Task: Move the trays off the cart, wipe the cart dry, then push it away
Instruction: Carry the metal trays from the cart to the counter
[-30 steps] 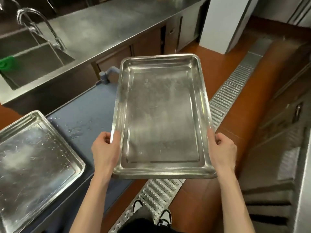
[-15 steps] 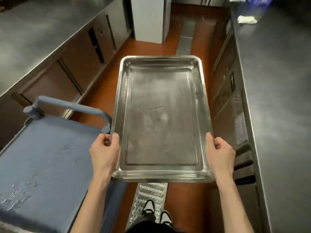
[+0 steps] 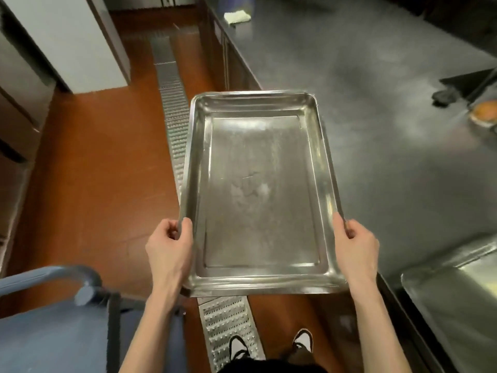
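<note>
Hands grip the long sides of a shallow rectangular stainless-steel tray (image 3: 261, 189) near its closest corners: the left hand (image 3: 169, 249) with thumb on the rim and fingers curled beneath, the right hand (image 3: 355, 249) likewise. Held level in the air, the tray is scuffed and dull in its flat bottom, with a rolled rim. It hangs over the red floor's metal drain grate (image 3: 172, 109) and the edge of a steel counter (image 3: 376, 76). A blue cart (image 3: 53, 332) sits at lower left, and another steel tray (image 3: 454, 300) lies on the counter at right.
</note>
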`<state>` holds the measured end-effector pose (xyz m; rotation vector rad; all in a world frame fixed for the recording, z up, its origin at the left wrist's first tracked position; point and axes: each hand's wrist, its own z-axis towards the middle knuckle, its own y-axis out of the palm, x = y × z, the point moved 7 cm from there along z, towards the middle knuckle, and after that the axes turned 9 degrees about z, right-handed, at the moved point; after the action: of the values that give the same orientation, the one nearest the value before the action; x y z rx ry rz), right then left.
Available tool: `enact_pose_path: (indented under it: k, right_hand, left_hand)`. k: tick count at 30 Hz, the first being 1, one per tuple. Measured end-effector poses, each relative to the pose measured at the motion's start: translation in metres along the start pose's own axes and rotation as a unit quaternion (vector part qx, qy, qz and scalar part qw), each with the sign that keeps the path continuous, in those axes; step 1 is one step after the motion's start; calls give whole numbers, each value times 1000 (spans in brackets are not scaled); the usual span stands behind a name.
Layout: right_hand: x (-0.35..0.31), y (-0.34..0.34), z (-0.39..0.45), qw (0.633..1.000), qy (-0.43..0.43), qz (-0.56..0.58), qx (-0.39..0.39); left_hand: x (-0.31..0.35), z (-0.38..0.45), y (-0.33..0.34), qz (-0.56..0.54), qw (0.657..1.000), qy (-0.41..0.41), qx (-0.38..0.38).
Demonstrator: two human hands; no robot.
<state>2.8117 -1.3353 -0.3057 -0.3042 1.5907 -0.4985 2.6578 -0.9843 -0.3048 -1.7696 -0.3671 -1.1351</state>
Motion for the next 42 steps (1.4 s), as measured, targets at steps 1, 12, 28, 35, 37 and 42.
enact_pose_path:
  k: [1,12,28,35,37,42]
  right_hand:
    - [6,-10,-1,1000,7,-1,16]
    - [83,-140,-10,982,93,7,166]
    - [210,-319,-50,919,208,-5,336]
    - [268,-371,-61,895,237,9,377]
    - [277,-381,-63,893,236,17,383]
    - [292,-394,-77,883,250,35,395]
  left_hand:
    - [6,0,10,2,1000,11,-14]
    - [82,-51,135,28,981,111,-157]
    - [154,-195,303,27,931,195,-306]
    - [170,-254,360,13,919,221,-327]
    - [176,-268,374,23,912,241,-331]
    - [183,-295,408,74,884,276,-369]
